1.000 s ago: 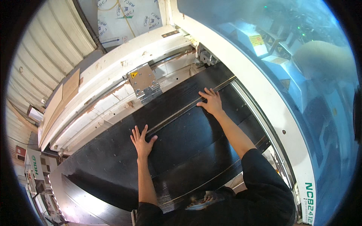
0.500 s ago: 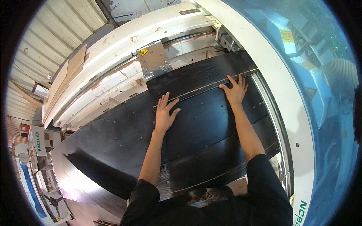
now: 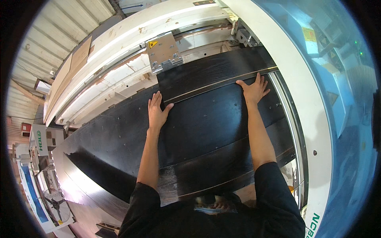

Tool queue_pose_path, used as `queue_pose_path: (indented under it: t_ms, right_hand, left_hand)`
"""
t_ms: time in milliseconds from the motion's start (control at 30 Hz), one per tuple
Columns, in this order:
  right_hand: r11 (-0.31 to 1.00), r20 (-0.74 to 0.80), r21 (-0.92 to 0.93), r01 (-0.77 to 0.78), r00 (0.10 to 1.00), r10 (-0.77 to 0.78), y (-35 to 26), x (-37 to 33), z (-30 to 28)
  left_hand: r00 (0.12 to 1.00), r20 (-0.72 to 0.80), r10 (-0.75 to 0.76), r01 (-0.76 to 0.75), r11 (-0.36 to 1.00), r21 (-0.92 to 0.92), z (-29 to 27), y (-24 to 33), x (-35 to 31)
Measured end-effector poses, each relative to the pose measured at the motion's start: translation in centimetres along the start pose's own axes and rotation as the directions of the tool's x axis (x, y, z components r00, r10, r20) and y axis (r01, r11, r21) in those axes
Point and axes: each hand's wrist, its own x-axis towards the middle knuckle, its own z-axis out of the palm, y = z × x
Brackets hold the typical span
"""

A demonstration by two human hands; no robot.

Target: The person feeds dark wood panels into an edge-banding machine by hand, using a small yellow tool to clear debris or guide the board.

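- From my remote seat I see a pale corrugated wall (image 3: 71,20) at the upper left, bowed by the lens.
- I spot a diagonal timber strip (image 3: 27,95) against it.
- Brown flat sheets (image 3: 68,81) sit nearer me than that wall.
- Farther down the left side, I make out a red box (image 3: 25,128), a white cabinet (image 3: 39,139) and a round caged fan (image 3: 58,207).
- Below, I see pale, pinkish floor (image 3: 85,217).
- Bright light glares at my lower left.

Black board (image 3: 216,70) — smooth, faintly glossy | square plate (image 3: 162,50): shiny metal | sleeve (image 3: 278,188): matt cloth | blue cover (image 3: 347,170) — glossy, plastic-looking
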Motion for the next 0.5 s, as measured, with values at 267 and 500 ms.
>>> queue_pose_path:
  t_ms: [267,500]
  right_hand:
    - [0.992,0.029,0.045,0.116,0.993,-0.117,1.2,0.4,0.5]
    - [0.97,0.16,0.088,0.227,0.958,-0.238,1.2,0.7,0.6]
  left_hand:
    - [0.986,-0.133,0.103,-0.094,0.993,0.077,1.3,-0.9,-0.3]
    - [0.994,-0.093,0.058,-0.046,0.99,0.131,1.9,-1.0,-0.5]
